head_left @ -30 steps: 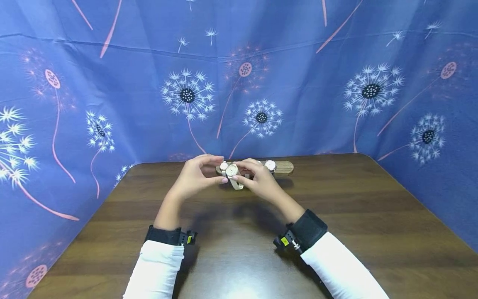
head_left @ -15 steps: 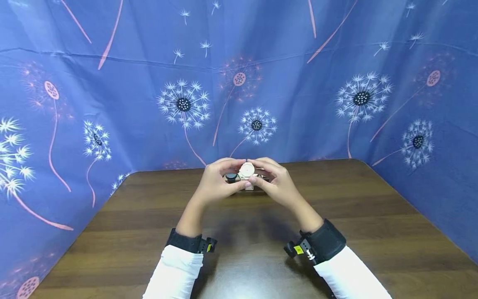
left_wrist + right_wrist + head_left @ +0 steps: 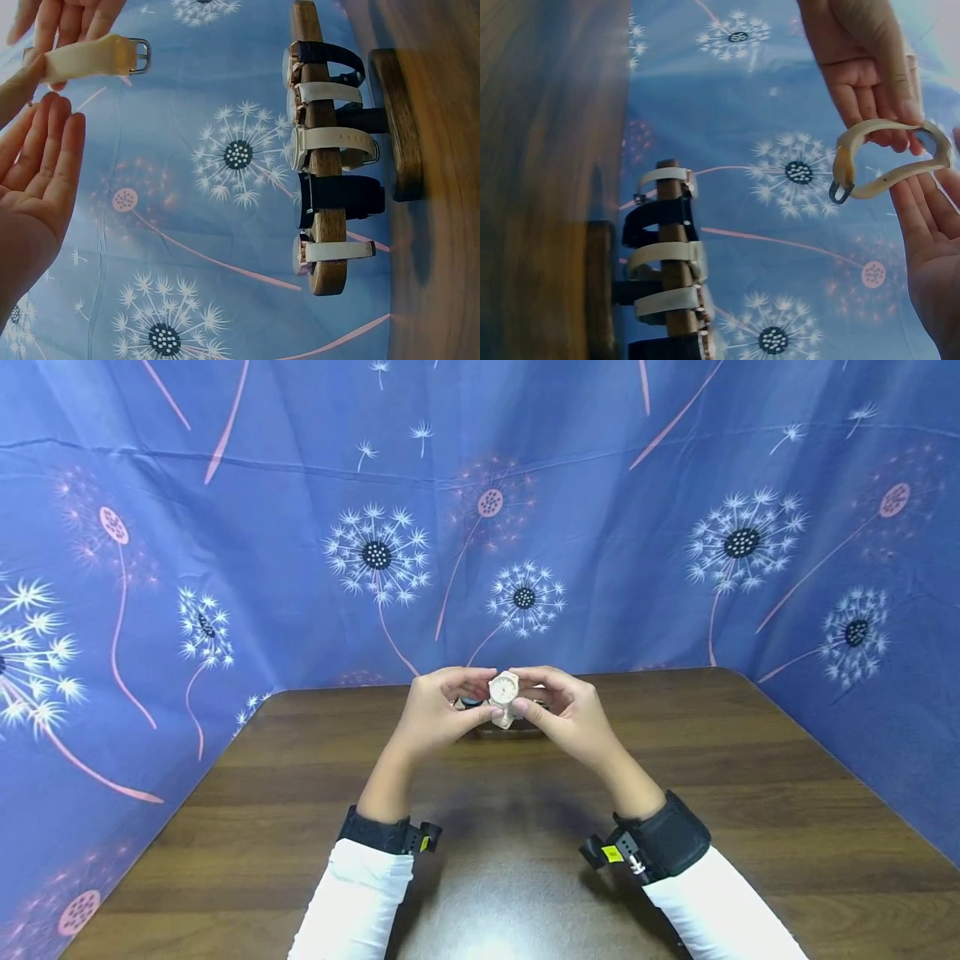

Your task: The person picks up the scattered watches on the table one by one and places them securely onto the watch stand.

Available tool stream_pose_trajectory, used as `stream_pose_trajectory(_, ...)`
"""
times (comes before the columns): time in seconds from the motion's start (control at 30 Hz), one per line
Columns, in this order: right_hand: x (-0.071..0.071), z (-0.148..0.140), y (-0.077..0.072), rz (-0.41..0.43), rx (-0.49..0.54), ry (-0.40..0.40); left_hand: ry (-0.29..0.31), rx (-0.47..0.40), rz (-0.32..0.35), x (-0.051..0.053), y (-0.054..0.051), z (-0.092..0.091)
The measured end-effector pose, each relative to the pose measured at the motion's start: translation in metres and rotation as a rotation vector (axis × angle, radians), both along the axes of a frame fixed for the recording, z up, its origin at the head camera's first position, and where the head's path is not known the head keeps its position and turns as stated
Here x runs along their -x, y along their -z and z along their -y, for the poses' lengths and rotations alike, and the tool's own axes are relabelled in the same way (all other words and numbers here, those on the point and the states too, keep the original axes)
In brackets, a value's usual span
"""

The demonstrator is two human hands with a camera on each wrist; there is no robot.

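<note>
Both hands hold up a cream wristwatch [image 3: 503,688], its round dial facing the head camera. My left hand [image 3: 435,714] grips its left side between thumb and fingers. From the other side, my right hand [image 3: 573,718] pinches it the same way. In the right wrist view the watch's strap [image 3: 870,131] forms a loop with a metal buckle [image 3: 841,192] at one end. Behind the hands stands a wooden watch stand [image 3: 328,276], carrying several watches with pale and dark straps. The head view shows little of that stand, since the hands cover it.
The stand's wooden base [image 3: 403,131] rests near the back edge of the brown wooden table [image 3: 480,827]. A blue curtain [image 3: 600,527] with dandelion prints hangs behind and around the table.
The watch and both hands have moved right and slightly up in the head view. My left hand has closed in on the watch. The dial sits straighter, and the hands now cover more of the stand.
</note>
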State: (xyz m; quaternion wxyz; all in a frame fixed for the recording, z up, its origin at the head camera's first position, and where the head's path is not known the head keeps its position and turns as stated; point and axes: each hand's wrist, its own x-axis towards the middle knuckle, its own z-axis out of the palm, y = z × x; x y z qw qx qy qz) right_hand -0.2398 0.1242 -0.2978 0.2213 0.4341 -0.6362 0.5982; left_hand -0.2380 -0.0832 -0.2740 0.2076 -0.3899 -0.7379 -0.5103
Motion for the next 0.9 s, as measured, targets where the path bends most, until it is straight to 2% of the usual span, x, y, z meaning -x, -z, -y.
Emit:
stream_pose_trajectory(0.13,-0.003,-0.002,-0.005,0.011,0.017,0.021,0.034,-0.033,0.066,0.000,0.000,0.000)
stream_pose_trajectory(0.23,-0.004,-0.003,-0.007,0.039,0.009,0.032,0.062,-0.028,0.076,0.000,0.000,0.001)
stream_pose_trajectory(0.37,-0.005,-0.003,-0.007,0.066,-0.010,0.052,0.071,0.005,0.032,-0.001,0.000,0.003)
stream_pose_trajectory(0.5,-0.006,0.000,-0.007,0.065,0.010,0.087,0.055,0.022,-0.035,0.000,0.000,0.003)
stream_pose_trajectory(0.57,-0.006,0.002,-0.008,0.051,0.033,0.116,0.025,0.028,-0.059,0.001,0.001,0.001)
stream_pose_trajectory(0.67,-0.007,0.005,-0.006,-0.022,0.062,0.192,-0.063,0.047,-0.103,0.001,0.001,-0.005)
stream_pose_trajectory(0.77,-0.007,0.008,-0.004,-0.144,0.067,0.298,-0.134,0.087,-0.121,-0.003,0.001,-0.011)
stream_pose_trajectory(0.83,-0.007,0.010,-0.002,-0.222,0.065,0.382,-0.136,0.104,-0.112,-0.004,0.002,-0.015)
stream_pose_trajectory(0.9,-0.007,0.012,-0.001,-0.277,0.054,0.455,-0.102,0.106,-0.081,-0.005,0.003,-0.017)
